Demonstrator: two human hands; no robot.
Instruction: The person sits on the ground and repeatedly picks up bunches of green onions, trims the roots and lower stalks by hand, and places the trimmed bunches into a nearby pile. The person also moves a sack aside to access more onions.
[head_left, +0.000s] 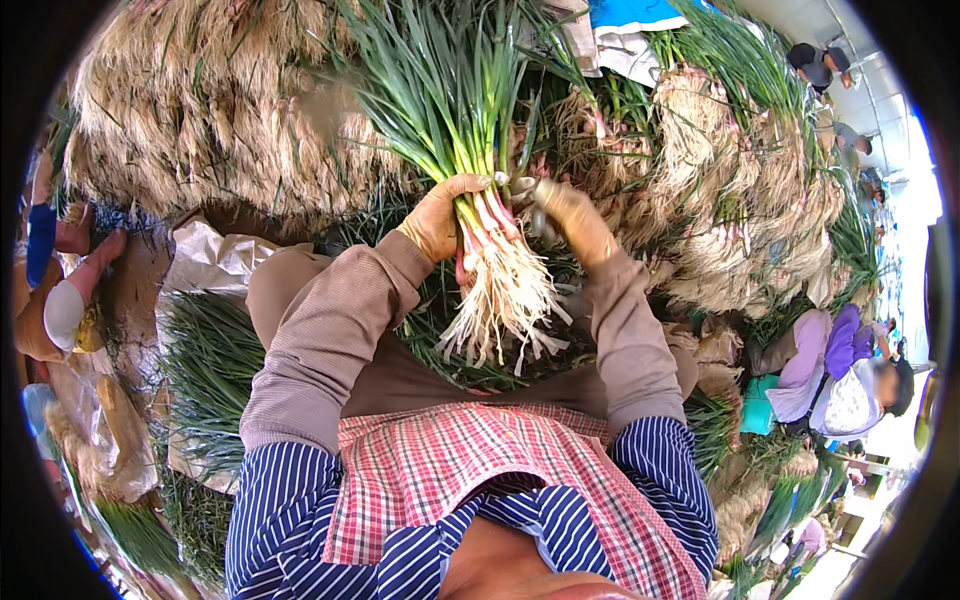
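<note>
My left hand (442, 214), in a tan glove with pale fingertips, is closed round a bunch of spring onions (491, 225). The green leaves point away from me, and the pinkish bulbs and long pale roots hang towards my lap. My right hand (566, 214), gloved alike and blurred, is at the right side of the bunch, its fingertips close to the left thumb by the stems. Whether those right fingers pinch anything cannot be told. Loose green leaves lie below the bunch, between my knees.
Heaped onions with dry roots (225, 112) lie at the far left, more rooty bunches (720, 187) at the right. Green leaves (210, 375) rest on a pale sheet (217, 259) beside my left knee. A co-worker in purple sleeves (832, 360) sits at the right by a teal container (759, 405); another person's limbs show at left.
</note>
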